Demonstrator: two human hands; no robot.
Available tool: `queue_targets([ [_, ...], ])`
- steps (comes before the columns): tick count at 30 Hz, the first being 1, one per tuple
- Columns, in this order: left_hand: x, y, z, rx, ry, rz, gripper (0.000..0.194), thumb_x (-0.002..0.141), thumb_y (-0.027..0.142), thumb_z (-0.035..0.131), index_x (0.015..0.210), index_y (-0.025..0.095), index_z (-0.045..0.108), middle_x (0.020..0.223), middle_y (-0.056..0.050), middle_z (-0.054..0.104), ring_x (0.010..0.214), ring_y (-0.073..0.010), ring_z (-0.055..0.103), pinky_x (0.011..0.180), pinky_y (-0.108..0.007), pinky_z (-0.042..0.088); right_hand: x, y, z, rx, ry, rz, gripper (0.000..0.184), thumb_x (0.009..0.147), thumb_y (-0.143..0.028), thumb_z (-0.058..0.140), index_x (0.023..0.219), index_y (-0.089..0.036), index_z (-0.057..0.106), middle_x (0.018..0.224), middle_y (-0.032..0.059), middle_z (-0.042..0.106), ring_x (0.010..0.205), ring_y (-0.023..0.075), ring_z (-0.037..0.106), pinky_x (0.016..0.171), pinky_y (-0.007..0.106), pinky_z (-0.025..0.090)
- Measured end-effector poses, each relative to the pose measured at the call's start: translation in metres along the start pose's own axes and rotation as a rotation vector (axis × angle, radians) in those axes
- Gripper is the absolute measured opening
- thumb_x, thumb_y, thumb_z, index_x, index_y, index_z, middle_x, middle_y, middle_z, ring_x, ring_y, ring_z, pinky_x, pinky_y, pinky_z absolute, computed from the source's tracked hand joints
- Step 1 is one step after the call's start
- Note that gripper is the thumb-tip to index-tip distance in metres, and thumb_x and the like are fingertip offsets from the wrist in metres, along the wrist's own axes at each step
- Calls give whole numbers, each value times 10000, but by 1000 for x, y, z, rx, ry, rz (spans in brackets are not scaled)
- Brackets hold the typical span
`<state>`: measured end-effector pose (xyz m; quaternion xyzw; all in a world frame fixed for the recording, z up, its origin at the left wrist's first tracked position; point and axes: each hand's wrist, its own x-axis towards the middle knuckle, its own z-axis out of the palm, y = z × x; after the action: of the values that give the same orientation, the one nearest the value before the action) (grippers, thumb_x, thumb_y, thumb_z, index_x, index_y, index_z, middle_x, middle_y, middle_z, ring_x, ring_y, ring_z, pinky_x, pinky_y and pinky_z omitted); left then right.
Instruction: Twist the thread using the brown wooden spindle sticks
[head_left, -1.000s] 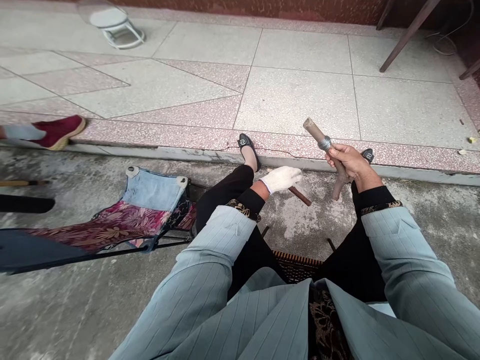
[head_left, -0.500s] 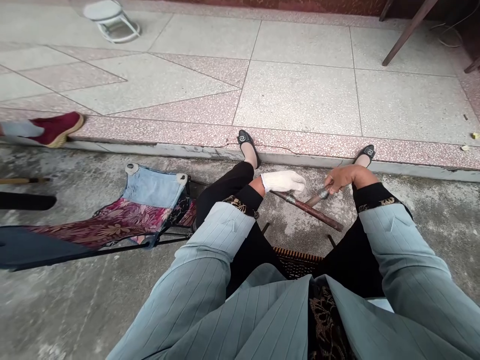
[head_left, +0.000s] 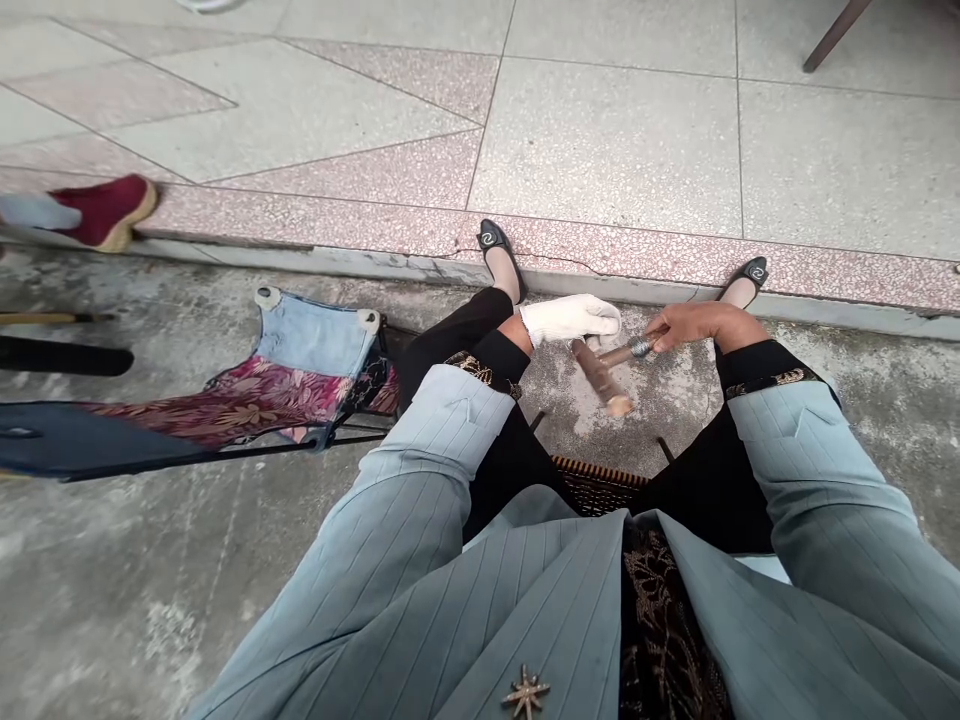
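My left hand (head_left: 574,318), in a white glove, is closed over the upper end of a dark brown stick (head_left: 596,374). The stick tilts down toward me, and its pale round end points my way. My bare right hand (head_left: 690,326) grips a lighter brown stick (head_left: 619,356) with silvery wire wound round it beside my fingers. This stick's left end meets or overlaps the dark one just below the glove; whether they are joined I cannot tell. Part of each stick is hidden by my hands.
Left of my leg stands a folding chair (head_left: 262,408) with denim and flowered cloth. A raised tiled step (head_left: 375,236) runs across in front, my shoes at its edge. Someone's red shoe (head_left: 109,212) is at far left. A woven seat (head_left: 600,487) shows between my legs.
The dark stick has turned from lying across, pointing right, to pointing toward me with its pale end showing. My right hand has kept its stick. The view has tipped downward.
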<state>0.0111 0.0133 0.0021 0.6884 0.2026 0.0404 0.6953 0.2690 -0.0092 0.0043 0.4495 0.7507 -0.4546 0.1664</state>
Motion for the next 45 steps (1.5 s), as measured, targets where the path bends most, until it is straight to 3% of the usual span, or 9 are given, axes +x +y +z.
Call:
queue_targets([
  [11, 3, -2, 17, 375, 88, -18, 333, 875, 441, 523, 787, 137, 626, 688, -7, 603, 637, -115, 531, 628, -232, 372, 15, -2, 25, 14, 65, 97, 229, 813, -413, 686, 916, -223, 763, 885, 67, 741, 830, 248, 663, 738, 328, 457],
  [17, 5, -12, 30, 633, 273, -77, 306, 887, 356, 444, 800, 148, 651, 718, -40, 624, 655, -154, 534, 607, -271, 337, -3, -32, 47, 698, -21, -6, 500, 847, -654, 604, 1019, -202, 732, 981, 101, 765, 902, 243, 707, 790, 346, 547],
  [19, 7, -17, 35, 704, 302, -123, 293, 877, 335, 445, 798, 152, 660, 734, -53, 635, 675, -174, 543, 610, -287, 339, -3, -44, 61, 831, 44, -23, 496, 824, -666, 630, 971, -201, 725, 930, 94, 764, 850, 228, 708, 765, 342, 554],
  [24, 9, -31, 40, 671, 423, -222, 235, 851, 271, 449, 711, 159, 602, 698, -52, 631, 657, -167, 537, 608, -283, 366, 18, -54, 102, 950, -12, -74, 375, 794, -422, 728, 1069, -182, 643, 970, 66, 723, 773, 183, 669, 731, 323, 537],
  [27, 6, -39, 38, 472, 381, -287, 153, 824, 263, 505, 730, 161, 570, 678, -43, 623, 630, -157, 563, 599, -270, 405, 33, -50, 117, 659, 95, -43, 303, 816, -326, 674, 1057, -151, 621, 866, 34, 666, 684, 147, 584, 659, 275, 463],
  [30, 1, -43, 35, 104, 321, -350, 137, 842, 289, 513, 795, 165, 549, 683, -38, 625, 603, -153, 607, 582, -265, 454, 37, -45, 117, 294, 161, -82, 281, 850, -415, 629, 917, -143, 635, 764, 13, 589, 661, 137, 501, 614, 251, 367],
  [32, -3, -44, 34, -4, 296, -366, 156, 839, 311, 527, 790, 165, 545, 671, -37, 618, 578, -145, 607, 573, -264, 468, 34, -44, 110, 228, 145, -163, 368, 896, -502, 546, 925, -148, 642, 741, 7, 560, 661, 136, 476, 613, 247, 344],
  [39, -1, -40, 29, 344, 255, -249, 236, 774, 359, 554, 790, 141, 643, 712, -55, 671, 668, -163, 601, 658, -275, 466, 8, -48, 89, 302, 158, -271, 414, 894, -534, 538, 980, -157, 686, 683, -25, 492, 617, 114, 411, 614, 241, 315],
  [45, -1, -35, 32, 314, 222, -66, 411, 815, 445, 548, 1054, 128, 658, 1066, -85, 704, 990, -208, 623, 865, -281, 464, -9, -53, 80, 446, 251, -247, 439, 889, -514, 562, 1113, -159, 690, 694, -21, 527, 622, 123, 478, 621, 246, 357],
])
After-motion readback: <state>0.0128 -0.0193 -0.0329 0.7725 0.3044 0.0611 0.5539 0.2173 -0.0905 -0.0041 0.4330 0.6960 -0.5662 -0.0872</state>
